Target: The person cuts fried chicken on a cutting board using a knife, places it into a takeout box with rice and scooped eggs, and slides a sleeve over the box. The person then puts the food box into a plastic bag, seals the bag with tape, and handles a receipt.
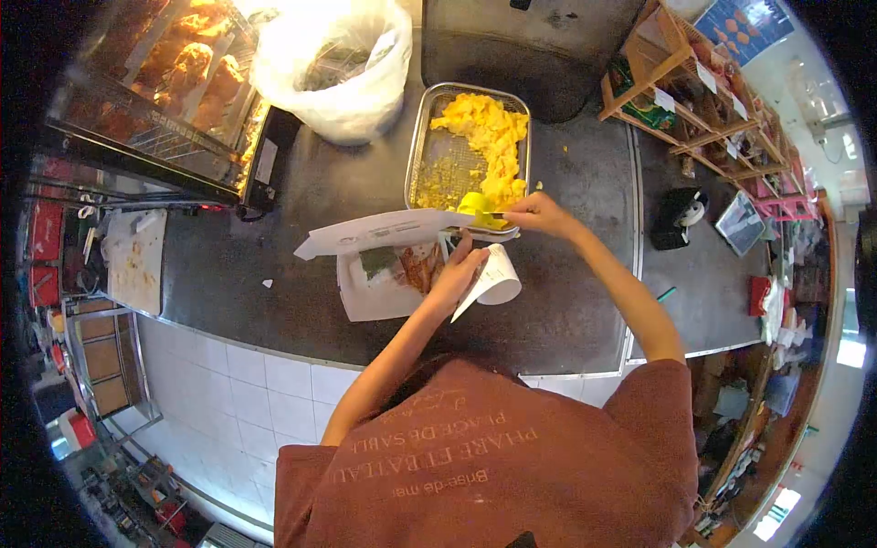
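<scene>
"On the dark counter point(237, 274), just beyond the brown shirt point(493, 457), what is the left hand point(455, 279) doing?"

"It's resting by the white box point(379, 306), bent fingers lying near the raised lid point(384, 230); I can't tell whether they're pinching anything. Meat point(423, 267) and something green point(375, 263) are lying inside."

"And the right hand point(545, 219)?"

"It's gripping the handle of a yellow scoop point(479, 203), fingers wrapping it closely. The head is sitting at the near end of the metal tray point(417, 151), by the yellow food point(502, 151). I'd be keeping it level and the lid steady, so nothing is dropping over the rim."

"Is any writing showing?"

"Nearest, the shirt is reading 'Brise de mer', 'PHARE ET BATEAU' and 'PLAGE DE SABL', the end fading. The lid and the curling white paper point(499, 279) are carrying print too small for me. Farther off, cards point(664, 100) are hanging on the wooden shelf point(671, 71), unreadable too."
</scene>
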`<state>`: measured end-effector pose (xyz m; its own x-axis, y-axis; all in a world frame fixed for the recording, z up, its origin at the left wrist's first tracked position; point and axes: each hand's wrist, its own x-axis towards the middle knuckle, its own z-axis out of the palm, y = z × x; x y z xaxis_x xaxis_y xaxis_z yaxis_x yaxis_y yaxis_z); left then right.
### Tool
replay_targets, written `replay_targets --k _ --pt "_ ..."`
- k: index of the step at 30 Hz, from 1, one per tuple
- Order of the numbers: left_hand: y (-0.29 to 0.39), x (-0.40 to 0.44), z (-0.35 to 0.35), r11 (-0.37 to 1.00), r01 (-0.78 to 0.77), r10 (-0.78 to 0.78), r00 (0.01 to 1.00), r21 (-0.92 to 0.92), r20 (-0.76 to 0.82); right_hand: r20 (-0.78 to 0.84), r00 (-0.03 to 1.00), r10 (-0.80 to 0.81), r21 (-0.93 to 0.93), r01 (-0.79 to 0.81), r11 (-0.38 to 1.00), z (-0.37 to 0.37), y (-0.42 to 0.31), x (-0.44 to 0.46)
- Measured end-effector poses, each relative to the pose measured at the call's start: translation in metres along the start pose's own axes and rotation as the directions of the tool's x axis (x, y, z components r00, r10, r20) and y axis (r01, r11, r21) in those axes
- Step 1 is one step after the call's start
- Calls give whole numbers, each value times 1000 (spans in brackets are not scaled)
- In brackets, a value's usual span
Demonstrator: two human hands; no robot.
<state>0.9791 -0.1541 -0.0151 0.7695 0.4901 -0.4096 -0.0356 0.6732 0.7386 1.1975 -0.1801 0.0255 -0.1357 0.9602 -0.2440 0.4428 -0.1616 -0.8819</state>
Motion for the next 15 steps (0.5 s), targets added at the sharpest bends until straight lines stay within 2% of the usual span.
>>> replay_targets --k 2,4,6,8,11,14,15 --pt "2 -5 1 999 29 -28 999 28 -36 25 978 207 235 -207 949 -1 0 -3" --pt "6 -10 3 997 72 -72 995 5 -69 -49 970 237 343 -207 916 3 5 -3" --pt "1 -12 1 1000 -15 15 1000 22 -24 -115 957 268 452 -190 872 3 11 -3" --pt "-1 -21 -4 995 -33 30 999 99 25 -166 939 302 565 -161 809 3 15 -3" --pt "7 -40 -13 957 -22 -3 996 289 87 -157 959 237 592 -101 799 0 15 -3" --pt "15 -54 -10 967 97 -93 995 236 -29 -222 946 235 328 -154 932 4 18 8" --pt "10 -50 -12 974 54 -49 998 218 -30 -295 951 98 179 -46 983 8 18 13"
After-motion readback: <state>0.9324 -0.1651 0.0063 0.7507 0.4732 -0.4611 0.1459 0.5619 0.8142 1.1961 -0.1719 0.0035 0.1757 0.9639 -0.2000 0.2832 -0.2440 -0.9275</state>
